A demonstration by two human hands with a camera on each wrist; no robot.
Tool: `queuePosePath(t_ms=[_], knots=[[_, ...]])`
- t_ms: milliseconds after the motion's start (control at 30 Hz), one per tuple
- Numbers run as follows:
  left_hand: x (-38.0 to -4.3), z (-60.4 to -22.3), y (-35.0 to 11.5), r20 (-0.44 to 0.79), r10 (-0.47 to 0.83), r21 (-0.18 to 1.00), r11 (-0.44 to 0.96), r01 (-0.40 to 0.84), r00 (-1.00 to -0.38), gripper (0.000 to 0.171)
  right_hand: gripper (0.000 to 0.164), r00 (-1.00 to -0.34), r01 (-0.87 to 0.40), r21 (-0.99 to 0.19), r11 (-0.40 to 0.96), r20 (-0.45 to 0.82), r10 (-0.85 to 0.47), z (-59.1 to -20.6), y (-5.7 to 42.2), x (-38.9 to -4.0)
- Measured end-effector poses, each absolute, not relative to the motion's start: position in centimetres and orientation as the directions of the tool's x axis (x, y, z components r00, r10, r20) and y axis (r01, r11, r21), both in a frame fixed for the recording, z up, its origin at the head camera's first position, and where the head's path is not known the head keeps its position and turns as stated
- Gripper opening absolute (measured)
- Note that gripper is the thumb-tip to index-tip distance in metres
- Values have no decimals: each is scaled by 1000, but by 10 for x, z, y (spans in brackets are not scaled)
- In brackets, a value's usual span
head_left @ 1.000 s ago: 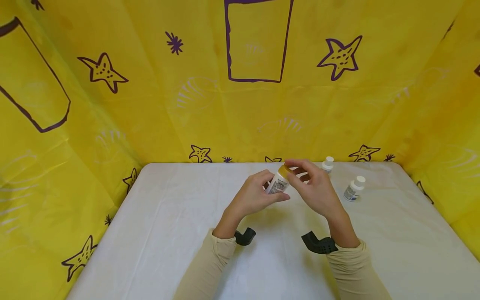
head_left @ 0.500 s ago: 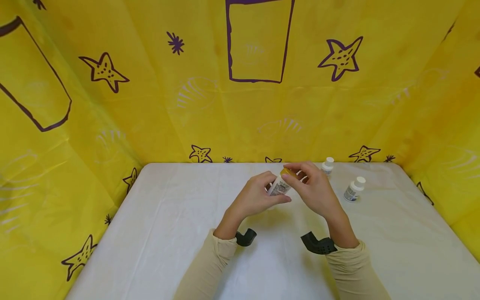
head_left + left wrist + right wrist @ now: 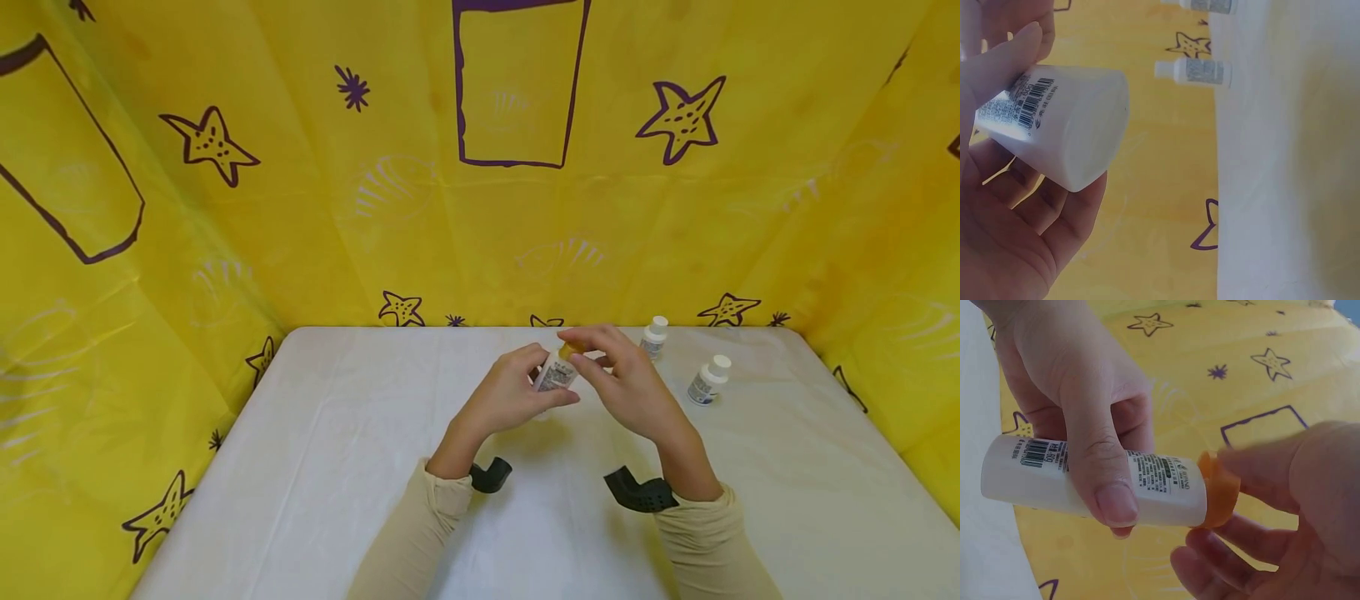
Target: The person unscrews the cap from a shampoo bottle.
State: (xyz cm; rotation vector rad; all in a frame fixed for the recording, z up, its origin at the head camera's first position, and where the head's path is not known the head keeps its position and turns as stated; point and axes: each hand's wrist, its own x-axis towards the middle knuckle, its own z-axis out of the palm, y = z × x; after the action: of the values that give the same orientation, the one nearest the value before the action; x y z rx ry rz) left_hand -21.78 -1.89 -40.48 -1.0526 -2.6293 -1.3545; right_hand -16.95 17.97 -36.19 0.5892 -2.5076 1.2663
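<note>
My left hand [image 3: 510, 387] grips a white plastic bottle [image 3: 557, 375] around its body, tilted above the table. Small printed text and a barcode [image 3: 1034, 454] show in the right wrist view. At the bottle's upper end is an orange cap [image 3: 1219, 490], seated on the neck as far as I can see. The fingers and thumb of my right hand [image 3: 626, 383] pinch this cap, hiding part of it. In the left wrist view the bottle's pale base [image 3: 1097, 128] faces the camera, with my left thumb on one side and the other fingers curled beneath.
Two small white capped bottles stand upright at the back right: one bottle [image 3: 708, 381] nearer, another bottle [image 3: 654, 337] by the rear edge. A white cloth covers the table [image 3: 337, 467]. Yellow printed curtain [image 3: 300, 233] rises behind and at both sides.
The right hand's fingers have turned and shifted about the cap, first over it, then around to the near side and back. The left hand and the bottle have stayed almost in place.
</note>
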Motion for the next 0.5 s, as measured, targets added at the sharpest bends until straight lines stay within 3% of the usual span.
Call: queuePosePath(t_ms=[200,333,500], knots=[[-217,-405,-18,310,565,738,364,568,-765,29,47,-936,-334,-747,575,334,-111,-358,179,-166],[-216,-405,-17,315,573,732,361,578,-757,30,44,-948,-278,-739,613,314,-52,-355,178,-162],[-215,-405,-16,302,582,718,382,581,-755,31,36,-940,-301,-728,616,335,-64,-355,177,-160]])
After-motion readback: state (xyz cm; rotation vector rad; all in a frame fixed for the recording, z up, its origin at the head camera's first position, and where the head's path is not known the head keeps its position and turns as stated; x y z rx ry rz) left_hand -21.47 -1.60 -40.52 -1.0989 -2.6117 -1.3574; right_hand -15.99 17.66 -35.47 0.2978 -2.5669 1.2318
